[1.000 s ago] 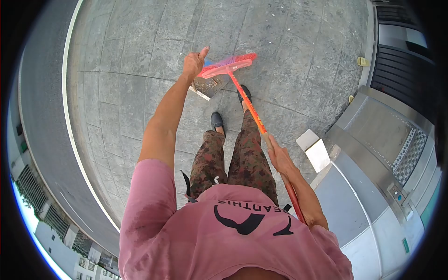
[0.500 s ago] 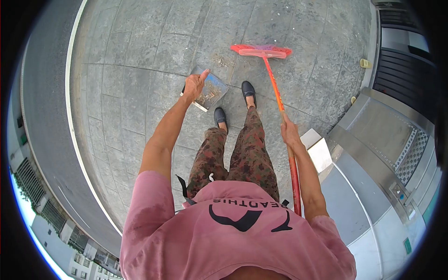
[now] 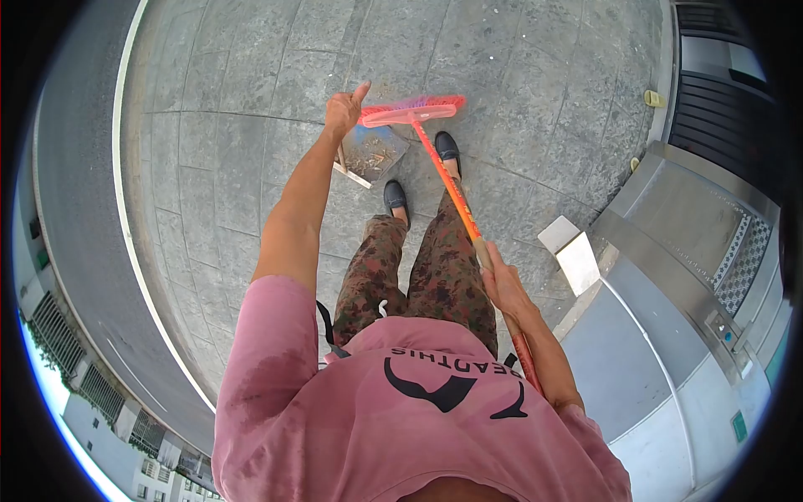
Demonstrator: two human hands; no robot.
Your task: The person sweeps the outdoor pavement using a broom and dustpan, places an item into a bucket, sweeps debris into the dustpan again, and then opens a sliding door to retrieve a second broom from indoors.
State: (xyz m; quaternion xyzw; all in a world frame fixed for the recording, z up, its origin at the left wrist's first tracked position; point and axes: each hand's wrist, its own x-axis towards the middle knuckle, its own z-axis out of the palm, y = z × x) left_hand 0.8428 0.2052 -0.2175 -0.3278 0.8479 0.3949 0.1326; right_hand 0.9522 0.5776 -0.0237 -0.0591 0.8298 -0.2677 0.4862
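On grey, stone-textured paving (image 3: 242, 159), divided into large slabs by thin joints, the dustpan (image 3: 355, 176) is positioned just ahead of the left foot. Its tray is a thin, see-through, roughly rectangular sheet, tinted blue near the far edge and finished with a straight pale strip along the near edge. Dry brown debris (image 3: 368, 157), fine and flaky, covers much of the tray floor.

Left hand (image 3: 345, 109): fingers curled in a closed grip on the dustpan handle, thumb straight and pointing forward. The hand hides the top of the handle; a slim, pale lower length shows beneath it.

Right hand (image 3: 504, 283): wrapped around the shaft of the broom (image 3: 456, 197). The shaft is a slim round tube, orange with printed marks ahead of the hand and red behind it, set diagonally past the torso. The broom head (image 3: 410, 115) is a wide, translucent pink bar with red and purple bristles. It overlaps the far edge of the tray in view; whether the two touch cannot be told.

Dark, smooth slip-on shoes (image 3: 396, 197) stand near the dustpan. To the right are a folded, flat-faced white panel (image 3: 577, 261) and a smooth grey metal plate (image 3: 677, 217).
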